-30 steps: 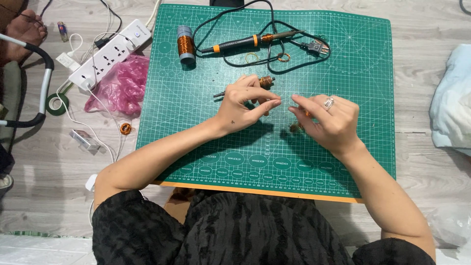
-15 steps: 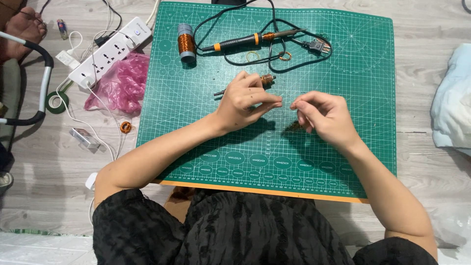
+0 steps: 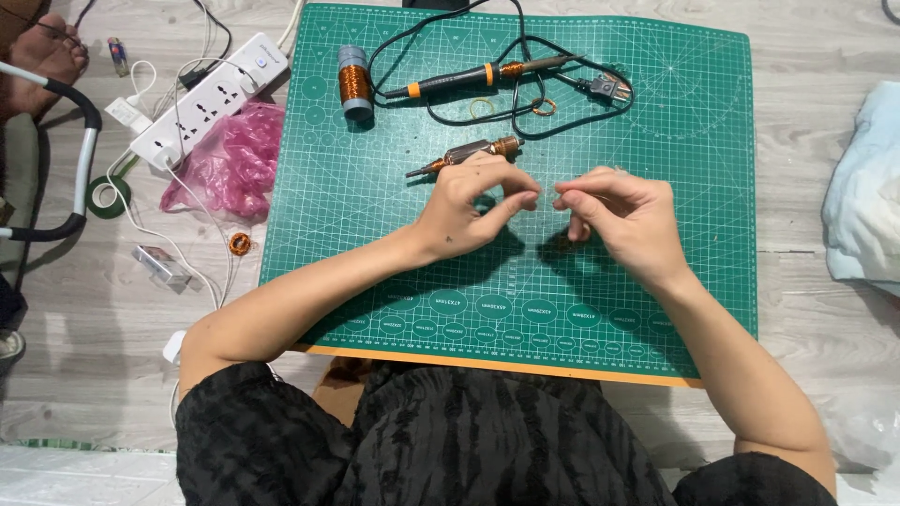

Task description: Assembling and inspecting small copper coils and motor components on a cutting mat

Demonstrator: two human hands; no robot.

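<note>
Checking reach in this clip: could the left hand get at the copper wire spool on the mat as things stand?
Probably yes. The copper wire spool stands upright on the green mat, up and left of the left hand, with bare mat between them; only the small motor rotor lies nearby.

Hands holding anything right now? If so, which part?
Cannot tell for sure. Left hand and right hand are both pinched at the fingertips above the green cutting mat, facing each other; anything between them is too thin to see.
</note>
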